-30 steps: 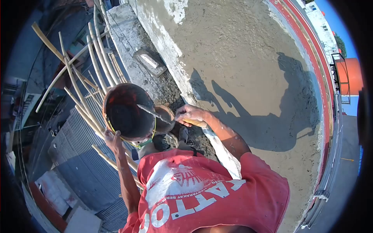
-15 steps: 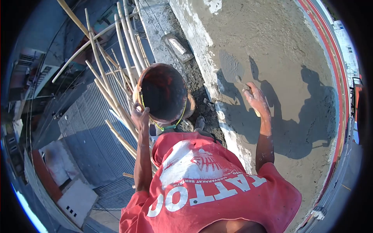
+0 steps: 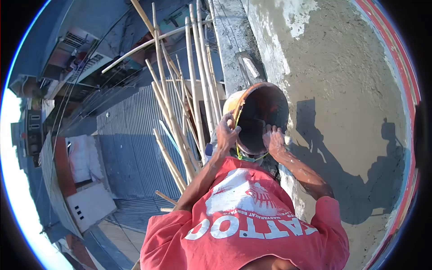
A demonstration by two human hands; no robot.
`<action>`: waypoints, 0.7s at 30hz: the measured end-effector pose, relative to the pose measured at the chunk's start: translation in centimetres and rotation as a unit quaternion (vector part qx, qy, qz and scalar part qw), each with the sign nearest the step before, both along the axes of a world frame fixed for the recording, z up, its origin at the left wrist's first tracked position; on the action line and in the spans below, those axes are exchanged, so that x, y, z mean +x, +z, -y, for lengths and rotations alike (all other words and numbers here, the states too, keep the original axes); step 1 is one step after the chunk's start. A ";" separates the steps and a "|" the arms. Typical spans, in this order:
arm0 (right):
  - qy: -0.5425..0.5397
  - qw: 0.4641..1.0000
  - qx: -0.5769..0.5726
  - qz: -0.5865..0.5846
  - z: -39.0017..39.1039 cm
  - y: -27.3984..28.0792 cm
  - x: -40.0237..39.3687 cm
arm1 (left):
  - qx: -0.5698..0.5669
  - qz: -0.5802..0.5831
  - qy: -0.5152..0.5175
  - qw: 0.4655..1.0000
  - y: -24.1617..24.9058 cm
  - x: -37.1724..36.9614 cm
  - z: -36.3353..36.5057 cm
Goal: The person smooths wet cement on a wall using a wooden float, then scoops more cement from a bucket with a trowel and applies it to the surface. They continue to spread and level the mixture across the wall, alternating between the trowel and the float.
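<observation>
— Poles [image 3: 169,158] rise left of the left hand [image 3: 227,133], its fingers pinching a tilted bucket [image 3: 270,105] by the rim.
— Should that pinch slip, the bucket could drop.
— Right of those fingers, the right hand [image 3: 274,140] curls around an apparent trowel [image 3: 288,140].
— Snagged on the rim, it could jerk loose.

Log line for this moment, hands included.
left hand: on bucket rim | right hand: holding trowel, at bucket mouth | plaster: partly shadowed

Single head-worn view, facing steeply down, hands [image 3: 227,135] near.
</observation>
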State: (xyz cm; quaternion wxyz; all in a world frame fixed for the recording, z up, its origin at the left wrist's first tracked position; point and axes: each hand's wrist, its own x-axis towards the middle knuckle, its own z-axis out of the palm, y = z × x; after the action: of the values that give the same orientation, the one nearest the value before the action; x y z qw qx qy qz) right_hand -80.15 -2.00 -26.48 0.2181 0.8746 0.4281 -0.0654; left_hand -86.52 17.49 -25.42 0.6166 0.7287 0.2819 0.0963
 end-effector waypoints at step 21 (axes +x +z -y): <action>-0.480 0.597 0.363 -0.531 3.9 -1.9 1.3 | 0.054 0.043 -0.074 0.995 5.8 0.9 3.5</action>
State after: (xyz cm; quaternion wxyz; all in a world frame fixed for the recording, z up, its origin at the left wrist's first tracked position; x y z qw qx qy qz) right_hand -78.83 -5.94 -28.35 -0.4462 0.7718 -0.0250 -0.4524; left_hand -85.62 13.98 -19.65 0.5929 0.7753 0.1950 0.0966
